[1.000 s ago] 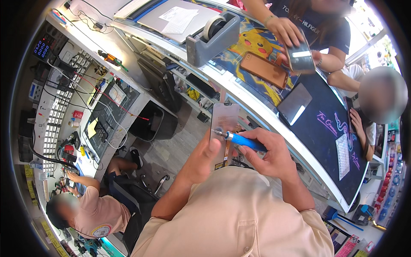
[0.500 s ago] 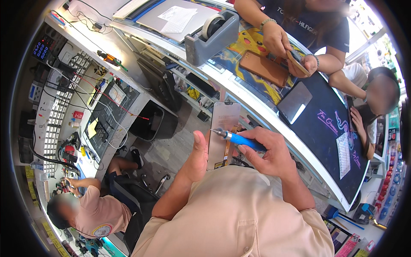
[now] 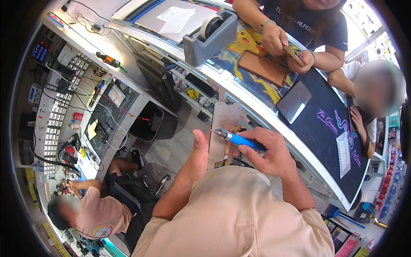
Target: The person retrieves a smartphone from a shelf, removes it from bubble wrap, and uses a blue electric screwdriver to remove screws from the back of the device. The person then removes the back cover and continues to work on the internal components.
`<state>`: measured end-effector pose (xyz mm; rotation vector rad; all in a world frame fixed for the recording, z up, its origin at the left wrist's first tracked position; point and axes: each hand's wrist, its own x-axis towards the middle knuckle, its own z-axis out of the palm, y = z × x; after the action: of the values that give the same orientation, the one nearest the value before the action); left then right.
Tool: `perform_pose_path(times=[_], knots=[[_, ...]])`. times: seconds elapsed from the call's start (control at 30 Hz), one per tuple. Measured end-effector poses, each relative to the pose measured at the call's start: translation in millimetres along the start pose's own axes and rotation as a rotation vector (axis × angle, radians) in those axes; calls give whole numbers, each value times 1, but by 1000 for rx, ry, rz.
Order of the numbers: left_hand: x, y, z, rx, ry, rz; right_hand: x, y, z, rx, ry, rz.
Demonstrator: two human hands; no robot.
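My left hand (image 3: pixel 197 157) is closed around the left edge of a slim phone-shaped panel (image 3: pixel 226 116), its thumb raised and the other fingers hidden behind. The panel stands out in front of my chest, with a notch at its top edge and a brownish, shiny face. In my right hand (image 3: pixel 276 152) is a blue pen-like screwdriver (image 3: pixel 243 141), gripped between thumb and fingers. Its metal tip points left over the panel's face, near the left thumb; whether it touches cannot be made out.
Ahead and right runs a white-edged counter with a tape dispenser (image 3: pixel 209 39), a brown phone case (image 3: pixel 263 68), and a dark tablet-like device (image 3: pixel 295 102). Across it, a person holds a phone. Another person sits at the left workbench (image 3: pixel 128 96). A black bin (image 3: pixel 154 124) stands between.
The person across the counter has tilted the phone in their hands, and the person at the right has leaned in. My own hands, the panel and the screwdriver stay nearly still.
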<state>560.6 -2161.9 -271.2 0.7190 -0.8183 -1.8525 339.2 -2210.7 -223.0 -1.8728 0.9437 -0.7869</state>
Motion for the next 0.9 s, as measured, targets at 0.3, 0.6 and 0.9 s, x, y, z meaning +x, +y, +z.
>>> perform_pose_path(times=[0.3,0.6,0.9], knots=[[5,1,9,-48,58,-2,-3,7,-2,-6,-9,-13],[11,2,10,-71,99,23,-8,15,-2,61,-30,38],[18,2,7,-36,10,33,-10,14,-9,3,-32,43]])
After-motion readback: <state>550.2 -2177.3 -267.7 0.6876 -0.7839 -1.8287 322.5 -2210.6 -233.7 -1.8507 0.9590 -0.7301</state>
